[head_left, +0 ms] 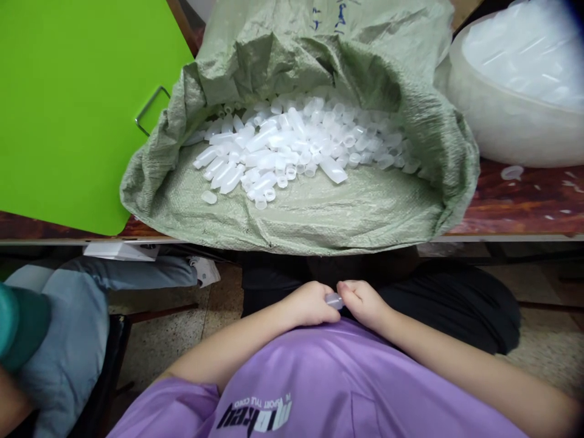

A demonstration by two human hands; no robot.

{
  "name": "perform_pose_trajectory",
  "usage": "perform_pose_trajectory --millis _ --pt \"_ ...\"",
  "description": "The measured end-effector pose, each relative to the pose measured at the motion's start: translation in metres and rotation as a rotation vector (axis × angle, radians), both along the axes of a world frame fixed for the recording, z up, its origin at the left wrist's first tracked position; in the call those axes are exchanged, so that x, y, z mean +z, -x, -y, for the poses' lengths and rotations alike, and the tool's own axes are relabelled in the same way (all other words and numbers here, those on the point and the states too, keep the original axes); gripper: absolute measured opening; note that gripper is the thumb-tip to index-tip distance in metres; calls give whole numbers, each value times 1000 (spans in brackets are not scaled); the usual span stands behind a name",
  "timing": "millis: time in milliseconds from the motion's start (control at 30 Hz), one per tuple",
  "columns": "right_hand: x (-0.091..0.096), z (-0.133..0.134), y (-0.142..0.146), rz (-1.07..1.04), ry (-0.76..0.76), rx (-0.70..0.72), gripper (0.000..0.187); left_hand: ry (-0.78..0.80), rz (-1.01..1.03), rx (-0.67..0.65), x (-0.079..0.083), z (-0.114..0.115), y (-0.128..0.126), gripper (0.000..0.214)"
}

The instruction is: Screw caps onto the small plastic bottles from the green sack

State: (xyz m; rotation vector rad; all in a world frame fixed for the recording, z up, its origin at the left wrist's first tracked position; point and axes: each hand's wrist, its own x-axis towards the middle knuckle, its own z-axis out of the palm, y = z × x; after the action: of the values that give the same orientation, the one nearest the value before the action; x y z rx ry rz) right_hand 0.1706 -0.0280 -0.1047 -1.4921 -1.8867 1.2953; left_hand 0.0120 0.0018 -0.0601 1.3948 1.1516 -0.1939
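Close to my body, below the table edge, my left hand (316, 304) is closed around a small translucent plastic tube (334, 300). From the other side my right hand (362, 302) has its fingers pinched at the tube's right end; whether it grips the same piece or another one is hidden. On the table in front lies a green woven sack (328, 213) with its mouth open toward me. Many white translucent plastic tubes (274, 143) of the same look are heaped inside it, some with slanted tips and some with round open ends.
A bright green board (77, 109) with a metal handle (148, 109) stands left of the sack. At the right, a white tub (511, 125) is heaped with whitish pieces. One loose ring (511, 173) and scraps lie on the red-brown table (524, 207). A person in jeans (68, 328) sits at left.
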Motion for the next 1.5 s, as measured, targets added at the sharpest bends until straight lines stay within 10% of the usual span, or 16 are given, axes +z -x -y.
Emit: perform_pose_trajectory --millis 167,467,633,833,967,1100,1300,1500 --pt "-7 -1 -4 15 23 -124 50 77 97 69 -12 -5 -8 20" --pt "27 -40 -52 148 -19 -177 33 318 593 686 -24 -27 -27 52" --pt "95 -36 -51 82 50 318 26 57 394 345 -12 -29 -5 60" --pt "140 -94 -19 332 -529 37 17 -124 312 -238 76 -34 47 46" --pt "143 -150 13 715 -667 64 25 -413 227 58 126 -57 83 30" --pt "140 -184 33 889 -751 193 34 -971 -248 410 131 -101 129 31" --pt "134 -199 37 944 -805 243 25 -1088 -658 280 122 -157 179 47" --pt "137 -159 28 693 -709 125 22 -690 -741 -9 128 -201 167 114"
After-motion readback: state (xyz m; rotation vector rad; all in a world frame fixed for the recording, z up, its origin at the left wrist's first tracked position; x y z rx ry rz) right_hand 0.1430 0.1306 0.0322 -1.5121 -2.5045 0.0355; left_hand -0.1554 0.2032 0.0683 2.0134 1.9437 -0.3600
